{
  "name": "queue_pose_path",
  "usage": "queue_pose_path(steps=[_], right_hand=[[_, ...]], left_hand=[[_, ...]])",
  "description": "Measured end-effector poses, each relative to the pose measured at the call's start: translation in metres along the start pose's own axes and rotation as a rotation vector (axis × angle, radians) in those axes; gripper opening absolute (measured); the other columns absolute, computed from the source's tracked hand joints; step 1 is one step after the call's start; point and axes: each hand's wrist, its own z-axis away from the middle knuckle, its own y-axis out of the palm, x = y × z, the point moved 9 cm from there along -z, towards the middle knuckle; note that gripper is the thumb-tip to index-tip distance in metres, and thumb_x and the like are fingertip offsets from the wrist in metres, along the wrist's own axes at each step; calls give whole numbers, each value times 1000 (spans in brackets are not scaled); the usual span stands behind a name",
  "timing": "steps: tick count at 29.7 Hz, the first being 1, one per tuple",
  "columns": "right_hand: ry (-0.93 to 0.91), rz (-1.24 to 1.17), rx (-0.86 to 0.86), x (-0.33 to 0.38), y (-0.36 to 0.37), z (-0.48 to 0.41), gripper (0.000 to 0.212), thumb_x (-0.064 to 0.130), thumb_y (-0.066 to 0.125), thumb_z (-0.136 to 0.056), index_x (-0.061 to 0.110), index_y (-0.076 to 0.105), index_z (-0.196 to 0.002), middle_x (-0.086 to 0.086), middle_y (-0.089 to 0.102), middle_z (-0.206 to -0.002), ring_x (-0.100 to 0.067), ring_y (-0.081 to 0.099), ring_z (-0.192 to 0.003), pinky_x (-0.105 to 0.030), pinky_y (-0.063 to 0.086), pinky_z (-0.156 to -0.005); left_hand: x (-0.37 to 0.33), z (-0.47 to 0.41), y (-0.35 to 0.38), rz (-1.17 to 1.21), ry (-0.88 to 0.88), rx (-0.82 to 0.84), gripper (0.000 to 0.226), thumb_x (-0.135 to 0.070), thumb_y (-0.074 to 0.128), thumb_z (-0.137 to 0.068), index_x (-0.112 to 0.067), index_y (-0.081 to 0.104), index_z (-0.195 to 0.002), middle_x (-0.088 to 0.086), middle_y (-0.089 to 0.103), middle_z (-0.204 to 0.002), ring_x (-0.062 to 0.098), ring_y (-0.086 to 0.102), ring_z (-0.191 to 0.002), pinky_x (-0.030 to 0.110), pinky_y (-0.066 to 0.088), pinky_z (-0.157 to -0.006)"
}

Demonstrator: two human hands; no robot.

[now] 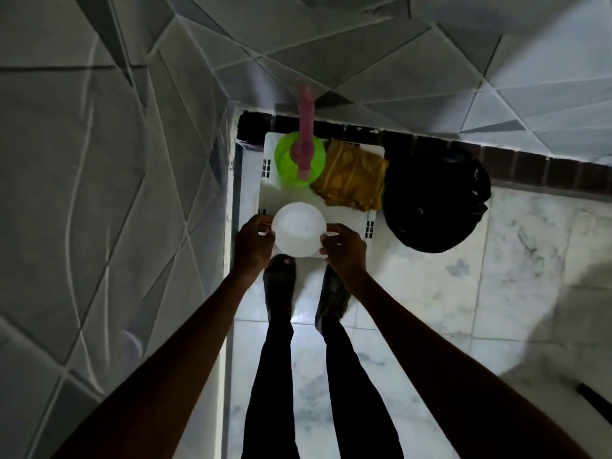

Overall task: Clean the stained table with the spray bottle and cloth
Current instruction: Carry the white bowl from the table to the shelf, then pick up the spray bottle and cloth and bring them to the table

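Note:
A small white plastic table (344, 217) stands in a tiled corner below me. A white bowl (298, 228) sits at its near edge. My left hand (253, 241) grips the bowl's left side and my right hand (344, 248) grips its right side. A folded yellow-brown cloth (352, 175) lies on the table's far right part. A green round container (284, 160) rests at the far left, with a pink upright object (304, 134) over it. I cannot make out a spray bottle.
A black bag (433, 200) sits on the marble floor right of the table. Tiled walls (109, 160) close in on the left and behind. My legs and sandalled feet (280, 283) stand just in front of the table.

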Motion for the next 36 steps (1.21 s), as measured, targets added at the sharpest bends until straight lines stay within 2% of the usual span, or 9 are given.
queue_pose_path(steps=[5, 10, 14, 18, 22, 28, 32, 34, 36], right_hand=[[36, 4, 30, -1, 12, -2, 22, 12, 67, -95, 10, 69, -117, -13, 77, -99, -21, 74, -71, -35, 62, -71], [100, -18, 43, -3, 15, -8, 22, 11, 67, -94, 10, 70, -116, -10, 77, -98, -14, 71, -66, -33, 61, -73], [79, 46, 84, 4, 11, -9, 24, 21, 69, -94, 11, 72, -115, -10, 77, -102, -22, 73, -85, -44, 60, -88], [-38, 152, -106, 32, -34, -11, 24, 18, 67, -94, 8, 71, -116, -9, 74, -113, -19, 68, -99, -26, 51, -89], [-258, 437, -259, 80, -71, -44, 47, 11, 66, -89, 8, 54, -134, -15, 54, -137, -35, 52, -123, -41, 47, -95], [-362, 954, -9, 103, -46, -115, 89, 47, 71, -87, 15, 25, -156, -14, 28, -161, -36, 21, -150, -55, 25, -121], [-400, 1073, -93, 110, -42, -126, 64, 40, 61, -96, 12, 39, -149, -18, 45, -149, -38, 38, -140, -49, 35, -114], [-384, 995, -81, 111, -42, -127, 41, 37, 53, -101, 8, 57, -129, -17, 60, -130, -37, 49, -130, -46, 41, -107], [-331, 901, -40, 111, -47, -122, 29, 34, 55, -100, 8, 63, -112, -14, 64, -114, -33, 57, -117, -40, 49, -94]], left_hand=[[9, -8, -4, -44, -31, 18, 30, -1, 58, -92, -8, 64, -120, 10, 67, -119, 15, 56, -102, 23, 42, -84], [9, -10, -4, -47, -37, 22, 27, -4, 58, -91, -8, 63, -117, 9, 67, -116, 20, 60, -102, 23, 42, -81], [0, -7, -7, -64, 2, -4, 38, -9, 64, -88, -9, 56, -126, 12, 59, -122, 22, 59, -105, 26, 42, -82], [-45, 10, -17, 63, 187, -46, 73, -18, 79, -81, -15, 40, -143, 5, 46, -138, 16, 48, -120, 28, 43, -95], [-101, 13, -20, 158, 402, -26, 97, -35, 87, -72, -22, 29, -149, 1, 40, -150, 18, 42, -136, 40, 44, -108], [-143, -4, -13, 158, 566, -35, 96, -59, 78, -69, -33, 26, -146, 5, 44, -147, 26, 47, -134, 51, 48, -104], [-154, -10, -14, 116, 620, -53, 79, -37, 86, -69, -25, 43, -135, -1, 59, -125, 19, 59, -117, 35, 53, -100], [-159, -8, -19, 102, 638, -55, 76, -34, 87, -68, -16, 49, -131, 2, 63, -121, 17, 61, -112, 24, 51, -99], [-166, -4, -25, 135, 646, -43, 72, -36, 86, -68, -8, 54, -127, 7, 67, -117, 21, 64, -110, 34, 53, -99]])
